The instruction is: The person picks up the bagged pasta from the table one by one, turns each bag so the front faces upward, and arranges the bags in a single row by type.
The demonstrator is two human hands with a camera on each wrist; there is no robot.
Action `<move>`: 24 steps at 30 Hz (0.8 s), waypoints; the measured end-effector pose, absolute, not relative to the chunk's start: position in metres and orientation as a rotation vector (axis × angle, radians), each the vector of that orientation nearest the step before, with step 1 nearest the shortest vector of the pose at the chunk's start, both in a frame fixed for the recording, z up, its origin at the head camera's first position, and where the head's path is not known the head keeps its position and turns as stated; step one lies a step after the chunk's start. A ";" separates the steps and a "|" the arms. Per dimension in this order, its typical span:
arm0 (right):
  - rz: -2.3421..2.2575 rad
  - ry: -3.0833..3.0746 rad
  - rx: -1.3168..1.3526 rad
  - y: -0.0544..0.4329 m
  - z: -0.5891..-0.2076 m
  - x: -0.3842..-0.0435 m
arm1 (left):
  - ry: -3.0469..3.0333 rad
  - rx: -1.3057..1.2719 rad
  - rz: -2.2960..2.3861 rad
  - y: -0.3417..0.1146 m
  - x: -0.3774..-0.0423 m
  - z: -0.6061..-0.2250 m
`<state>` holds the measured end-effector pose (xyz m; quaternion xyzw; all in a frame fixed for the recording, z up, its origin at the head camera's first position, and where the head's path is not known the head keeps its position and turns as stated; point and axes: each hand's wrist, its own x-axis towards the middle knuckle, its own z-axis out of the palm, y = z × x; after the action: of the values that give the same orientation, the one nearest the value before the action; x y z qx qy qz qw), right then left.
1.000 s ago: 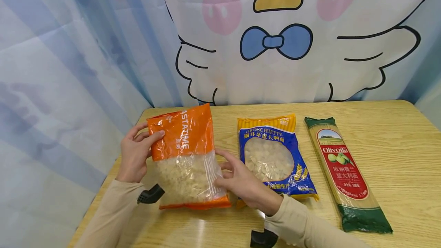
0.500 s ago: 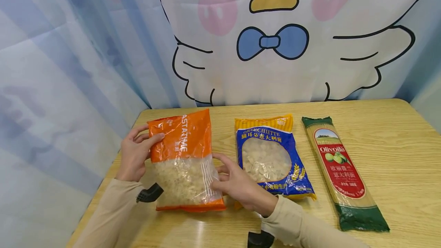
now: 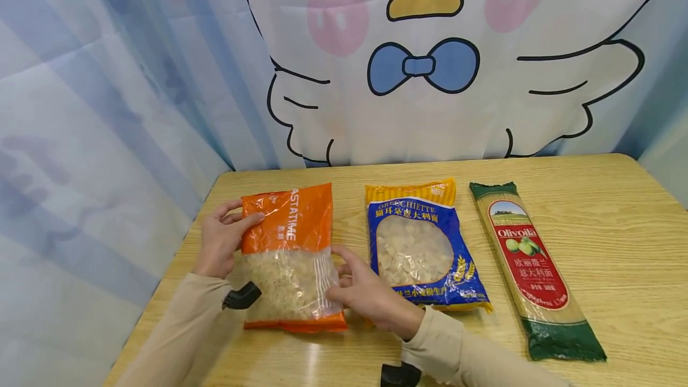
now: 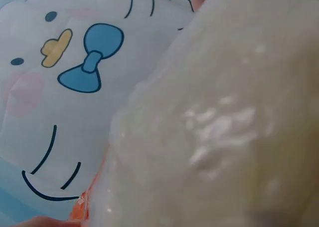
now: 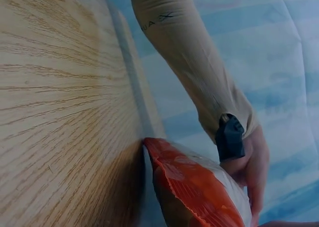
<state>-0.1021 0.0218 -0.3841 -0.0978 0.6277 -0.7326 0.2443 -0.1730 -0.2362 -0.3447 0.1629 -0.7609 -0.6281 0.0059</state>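
Both hands hold an orange and clear plastic bag of pasta (image 3: 287, 279) at the left of the table. My left hand (image 3: 220, 242) grips its upper left edge, thumb on the orange front. On the lower right edge, my right hand (image 3: 371, 294) pinches the bag with the thumb in front. Pale pasta fills the left wrist view, seen through the clear bag (image 4: 209, 137). In the right wrist view, the bag's orange end (image 5: 194, 187) is close to the tabletop; whether it touches cannot be seen. Fingers behind the bag are mostly hidden.
Right of the held bag lies a blue and yellow bag of orecchiette (image 3: 414, 249), close to my right hand. Farther right is a long pack of spaghetti (image 3: 537, 273) with green ends. A printed curtain (image 3: 430, 118) hangs behind the wooden table (image 3: 634, 232).
The orange bag's top edge has come down, and both hands have lowered slightly with it. My left hand has shifted a little to the right. The other two packs lie still.
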 end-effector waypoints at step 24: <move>-1.747 2.131 -0.462 0.021 -0.388 -0.104 | -2.484 0.588 -2.045 -0.245 -0.192 -0.382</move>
<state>-0.1044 0.0207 -0.3877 -0.1628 0.7513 -0.6157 0.1730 -0.1925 -0.2447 -0.3823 0.1793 -0.7579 -0.6239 -0.0647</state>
